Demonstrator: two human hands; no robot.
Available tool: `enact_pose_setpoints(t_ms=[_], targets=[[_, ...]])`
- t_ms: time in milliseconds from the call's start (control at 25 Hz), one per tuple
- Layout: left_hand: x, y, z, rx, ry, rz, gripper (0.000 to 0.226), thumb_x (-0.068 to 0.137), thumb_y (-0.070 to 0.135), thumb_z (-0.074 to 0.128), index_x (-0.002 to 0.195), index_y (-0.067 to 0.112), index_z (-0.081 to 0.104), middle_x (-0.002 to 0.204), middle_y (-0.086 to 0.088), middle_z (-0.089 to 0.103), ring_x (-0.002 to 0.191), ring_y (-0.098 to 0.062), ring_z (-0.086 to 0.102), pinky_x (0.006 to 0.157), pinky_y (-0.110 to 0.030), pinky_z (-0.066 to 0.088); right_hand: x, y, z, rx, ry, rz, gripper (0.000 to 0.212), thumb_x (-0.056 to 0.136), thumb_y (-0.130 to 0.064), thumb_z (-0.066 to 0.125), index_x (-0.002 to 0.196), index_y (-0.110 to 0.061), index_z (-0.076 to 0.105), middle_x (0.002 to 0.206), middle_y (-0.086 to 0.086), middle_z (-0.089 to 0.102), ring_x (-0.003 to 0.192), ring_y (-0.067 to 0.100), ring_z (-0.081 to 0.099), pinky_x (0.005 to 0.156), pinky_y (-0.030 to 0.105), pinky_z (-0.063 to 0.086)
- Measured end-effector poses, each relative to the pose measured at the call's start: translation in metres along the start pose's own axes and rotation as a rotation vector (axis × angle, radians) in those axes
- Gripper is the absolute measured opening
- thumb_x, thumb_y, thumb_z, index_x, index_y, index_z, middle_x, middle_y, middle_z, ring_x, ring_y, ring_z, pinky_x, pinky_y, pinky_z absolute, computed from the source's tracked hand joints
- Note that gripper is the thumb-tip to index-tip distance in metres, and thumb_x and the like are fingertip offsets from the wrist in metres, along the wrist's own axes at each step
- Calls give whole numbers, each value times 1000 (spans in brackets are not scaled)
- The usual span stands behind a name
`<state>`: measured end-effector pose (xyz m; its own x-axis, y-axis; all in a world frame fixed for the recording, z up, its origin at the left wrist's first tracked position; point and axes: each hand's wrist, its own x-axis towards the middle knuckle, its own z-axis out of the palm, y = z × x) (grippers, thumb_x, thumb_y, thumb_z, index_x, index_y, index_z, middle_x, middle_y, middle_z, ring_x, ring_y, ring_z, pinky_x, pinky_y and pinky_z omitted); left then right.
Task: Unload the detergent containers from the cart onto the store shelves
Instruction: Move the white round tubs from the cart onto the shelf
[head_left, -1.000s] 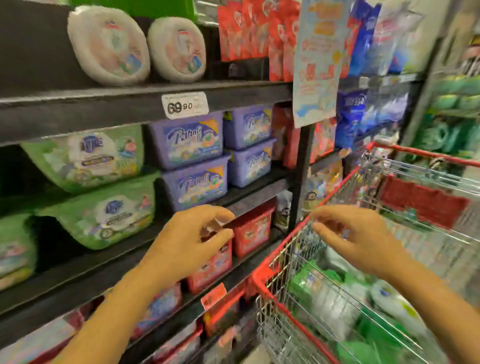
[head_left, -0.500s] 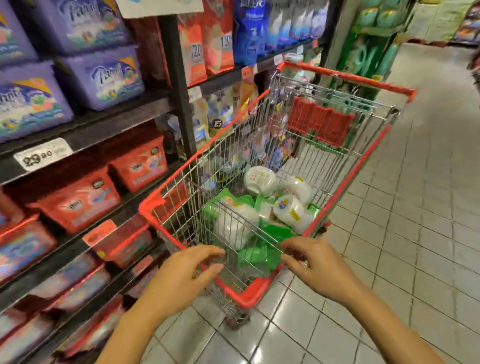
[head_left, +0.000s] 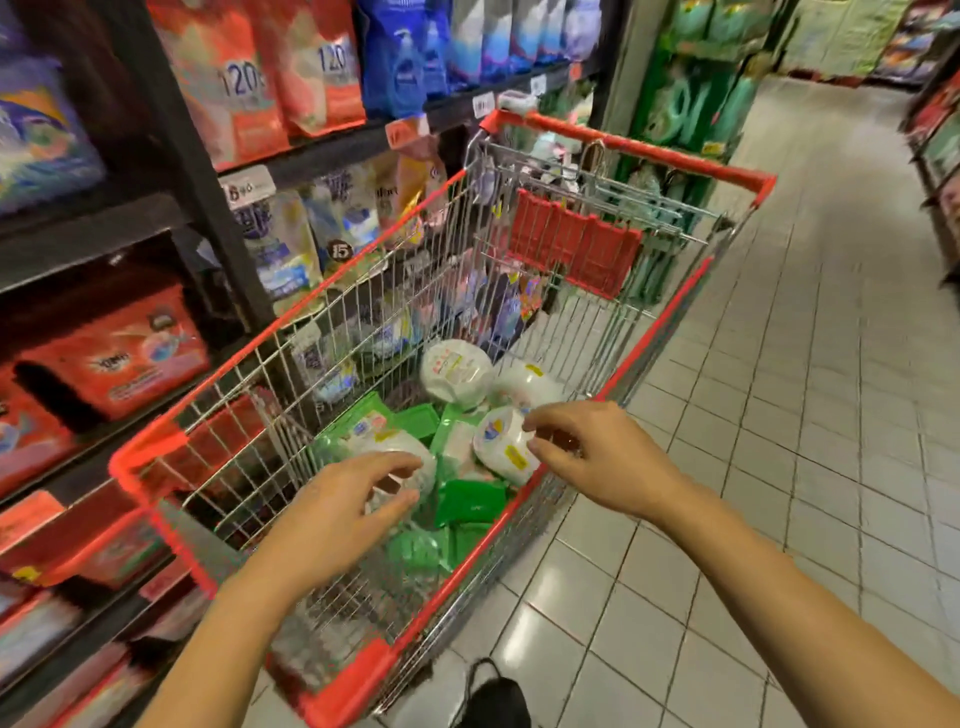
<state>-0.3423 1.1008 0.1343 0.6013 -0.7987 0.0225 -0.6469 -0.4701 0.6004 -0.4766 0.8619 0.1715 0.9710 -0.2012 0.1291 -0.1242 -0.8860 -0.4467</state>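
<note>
Aisle shelves (head_left: 93, 228) blur; left hand (head_left: 337, 514) hides a container (head_left: 384, 441), seemingly ungrasped.

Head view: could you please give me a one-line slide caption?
Over a red cart, left hand and right hand reach for white detergent tubs beside stocked shelves.

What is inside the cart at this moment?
The cart holds white round tubs on top of green containers. The left hand and right hand reach over two tubs, covering parts of them. What lies below the pile is hidden.
</note>
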Motion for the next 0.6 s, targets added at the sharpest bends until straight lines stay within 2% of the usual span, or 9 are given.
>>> enact_pose_setpoints(t_ms=[160, 200, 320, 360, 520, 600], targets=[[73, -8, 8, -48, -1, -63, 31, 92, 33, 61, 123, 30, 61, 110, 19, 62, 92, 13, 55, 79, -10, 44, 68, 48, -11, -27, -92, -16, 22, 92, -27, 57, 110, -17, 67, 95, 0, 70, 83, 19, 63, 76, 40, 52], [90, -10, 8, -66, 8, -89, 31, 92, 31, 61, 123, 27, 62, 110, 16, 63, 92, 11, 56, 80, -12, 46, 85, 59, -13, -34, -120, -14, 23, 92, -27, 57, 111, -17, 66, 95, 1, 69, 83, 19, 63, 76, 40, 52], [135, -16, 14, -115, 43, -191, 32, 92, 25, 63, 123, 18, 63, 116, 2, 67, 97, -10, 63, 91, -32, 51, 135, 93, -19, -41, -167, 13, 26, 94, -26, 56, 117, -16, 64, 98, 2, 69, 82, 20, 63, 76, 39, 52], [149, -19, 16, -134, 43, -238, 32, 92, 24, 63, 123, 16, 64, 117, 0, 67, 99, -12, 64, 93, -33, 50, 152, 105, -19, -37, -187, 21, 26, 94, -25, 57, 118, -16, 64, 100, 2, 69, 83, 20, 63, 76, 39, 52], [195, -40, 35, -121, 3, -374, 33, 93, 26, 62, 125, 20, 62, 117, 5, 67, 97, -10, 62, 90, -25, 48, 213, 155, -5, -48, -289, 8, 24, 94, -21, 57, 116, -13, 64, 101, 4, 69, 83, 21, 62, 76, 33, 49], [229, -53, 48, -157, 39, -453, 28, 93, 24, 60, 120, 19, 64, 110, 5, 69, 89, -9, 60, 79, -16, 47, 253, 184, 10, -56, -357, -11, 26, 93, -20, 57, 117, -12, 63, 104, 6, 69, 86, 23, 63, 75, 29, 44]])
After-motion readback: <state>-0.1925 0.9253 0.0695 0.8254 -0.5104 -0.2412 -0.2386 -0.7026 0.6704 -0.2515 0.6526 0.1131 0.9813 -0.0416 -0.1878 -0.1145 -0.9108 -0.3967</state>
